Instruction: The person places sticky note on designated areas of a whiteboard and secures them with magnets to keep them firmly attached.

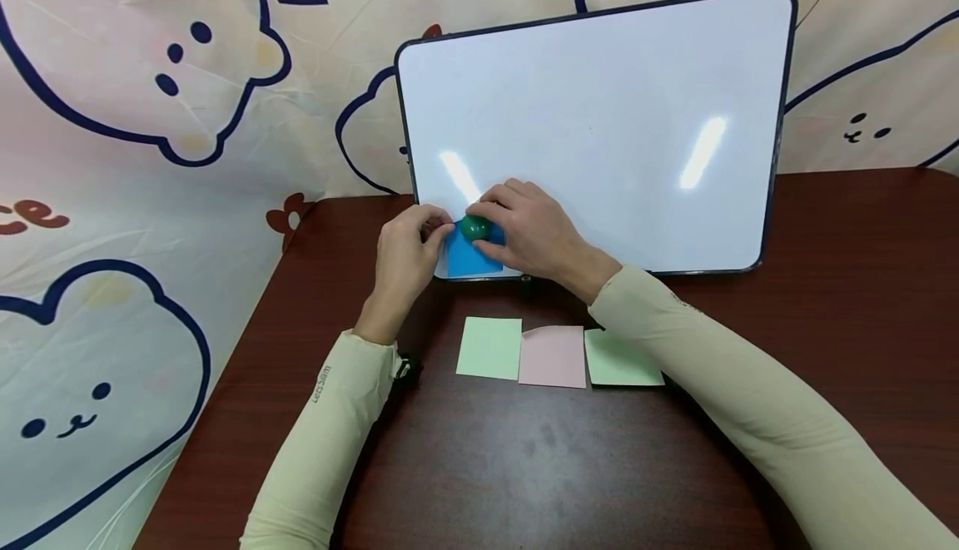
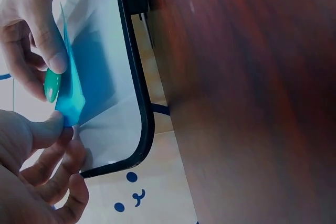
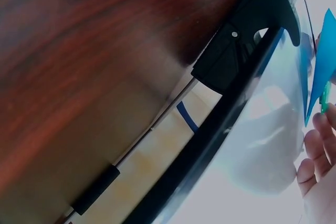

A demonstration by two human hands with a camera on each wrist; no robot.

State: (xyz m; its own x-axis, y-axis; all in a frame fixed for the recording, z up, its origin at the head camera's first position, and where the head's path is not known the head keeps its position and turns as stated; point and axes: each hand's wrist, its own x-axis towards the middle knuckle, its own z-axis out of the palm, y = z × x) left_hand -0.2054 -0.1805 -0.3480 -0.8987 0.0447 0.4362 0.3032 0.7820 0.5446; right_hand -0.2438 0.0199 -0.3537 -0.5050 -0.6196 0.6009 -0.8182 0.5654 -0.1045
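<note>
Before the lower left corner of the whiteboard (image 1: 599,134), you hold a blue sheet (image 1: 472,263) and a round green object (image 1: 476,228). Your left grip (image 1: 404,255) pinches the sheet's upper left corner between thumb and finger. Your right grip (image 1: 535,230) holds the green object between thumb and fingers, over the blue sheet on the side away from the whiteboard. As the left wrist view shows, the sheet is bent and much of it stands tilted off the whiteboard; whether any edge touches the surface cannot be told.

In front of the whiteboard, on the dark brown table (image 1: 554,467), three paper notes lie side by side in a row: a pale green note (image 1: 489,348) nearest the blue sheet, a pink note (image 1: 552,357) in the middle, and a second green note (image 1: 622,360), partly hidden by your right sleeve (image 1: 749,417). At the whiteboard's lower edge, the right wrist view shows a black clamp (image 3: 223,59) with a thin rod (image 3: 152,128) extending from it. Behind the whiteboard hangs a pale backdrop (image 1: 150,217) printed with dark blue cartoon outlines.
</note>
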